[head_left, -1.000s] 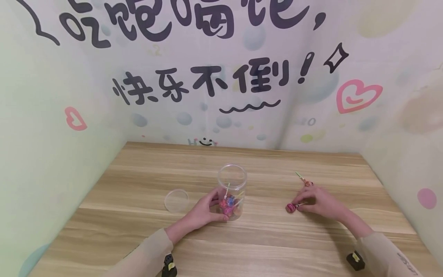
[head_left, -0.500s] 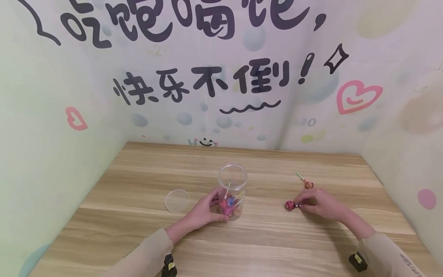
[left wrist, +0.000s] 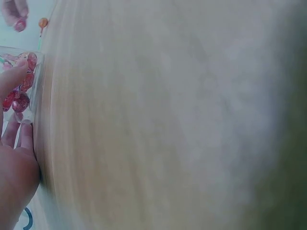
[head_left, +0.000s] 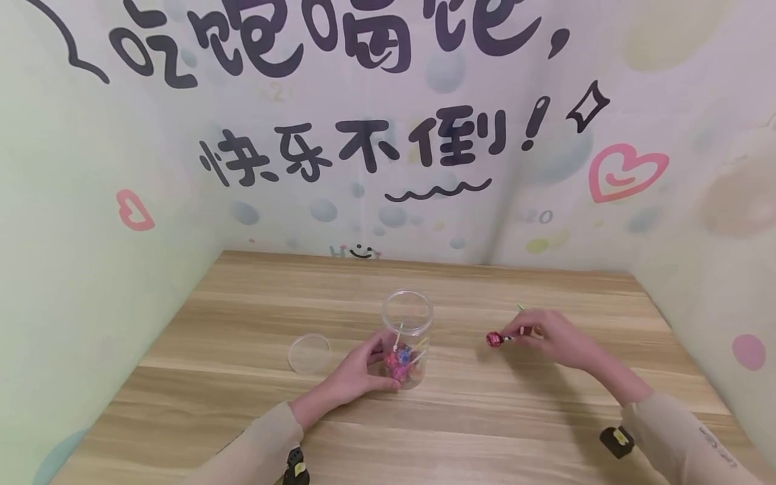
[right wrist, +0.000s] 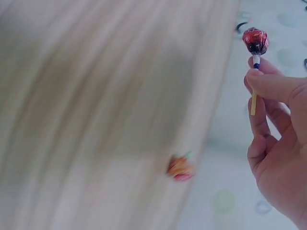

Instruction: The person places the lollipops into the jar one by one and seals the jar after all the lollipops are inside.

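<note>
My left hand (head_left: 358, 372) grips the lower left side of a clear plastic jar (head_left: 407, 316), its thumb in front and fingers behind. The jar stands upright without a lid, and several wrapped lollipops (head_left: 401, 357) lie in its bottom, some sticks pointing up. In my right hand (head_left: 554, 337) a red-wrapped lollipop (head_left: 494, 339) is pinched by its stick between thumb and fingers, head pointing left, raised over the table. The right wrist view shows its yellowish stick (right wrist: 253, 104) below the thumb. An orange-wrapped lollipop (right wrist: 180, 167) lies on the table, mostly hidden behind the right hand in the head view.
A round clear lid (head_left: 309, 353) lies flat on the wooden table (head_left: 461, 431), left of the jar. Behind the table and along both sides rise pale walls (head_left: 303, 222) printed with writing, hearts and dots.
My right hand has lifted the red lollipop off the table and moved slightly left and back. The orange lollipop is now mostly covered by that hand. The left hand stays on the jar.
</note>
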`<state>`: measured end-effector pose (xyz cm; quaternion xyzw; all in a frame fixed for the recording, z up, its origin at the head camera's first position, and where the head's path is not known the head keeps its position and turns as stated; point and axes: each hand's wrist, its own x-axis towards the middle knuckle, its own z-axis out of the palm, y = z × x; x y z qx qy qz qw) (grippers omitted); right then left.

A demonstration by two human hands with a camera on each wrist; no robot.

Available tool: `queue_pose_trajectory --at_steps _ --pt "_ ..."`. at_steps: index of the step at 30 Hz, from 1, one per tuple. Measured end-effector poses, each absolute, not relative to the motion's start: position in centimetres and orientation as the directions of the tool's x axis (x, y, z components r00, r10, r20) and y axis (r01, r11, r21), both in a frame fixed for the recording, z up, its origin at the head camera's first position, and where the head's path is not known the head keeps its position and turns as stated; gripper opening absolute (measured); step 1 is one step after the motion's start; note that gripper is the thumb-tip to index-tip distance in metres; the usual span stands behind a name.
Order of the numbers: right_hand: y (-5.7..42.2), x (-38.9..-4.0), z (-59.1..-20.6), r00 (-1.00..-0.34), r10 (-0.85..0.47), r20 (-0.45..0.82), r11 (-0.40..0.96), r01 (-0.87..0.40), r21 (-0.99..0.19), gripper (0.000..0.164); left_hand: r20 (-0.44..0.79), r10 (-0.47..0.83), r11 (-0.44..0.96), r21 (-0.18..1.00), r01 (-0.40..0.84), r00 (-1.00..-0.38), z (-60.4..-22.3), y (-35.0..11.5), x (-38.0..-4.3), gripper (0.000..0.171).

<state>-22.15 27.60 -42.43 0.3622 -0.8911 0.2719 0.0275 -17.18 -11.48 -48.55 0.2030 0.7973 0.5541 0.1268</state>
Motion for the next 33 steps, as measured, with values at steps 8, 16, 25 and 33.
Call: queue_pose_trajectory --at_steps 8,16,25,33 --pt "24.3 -22.2 -38.1 -0.777 -0.569 0.27 0.592 -0.615 -0.521 0.026 0.018 0.457 0.305 0.936 0.176 -0.889 -48.6 -11.5 -17.1 0.085" --pt "19.6 -21.5 -33.3 -0.816 -0.538 0.211 0.612 -0.551 -0.568 0.02 0.009 0.448 0.303 0.939 0.162 -0.894 -48.5 -11.5 -16.8 0.082" --pt "15.5 -20.8 -30.4 -0.769 -0.594 0.235 0.554 -0.603 -0.574 0.02 0.006 0.448 0.316 0.935 0.164 -0.894 -48.6 -11.5 -16.9 0.083" --pt "13.4 -20.9 -30.3 -0.737 -0.636 0.231 0.528 -0.633 -0.566 0.02 0.012 0.455 0.313 0.934 0.172 -0.89 -48.6 -11.5 -17.1 0.082"
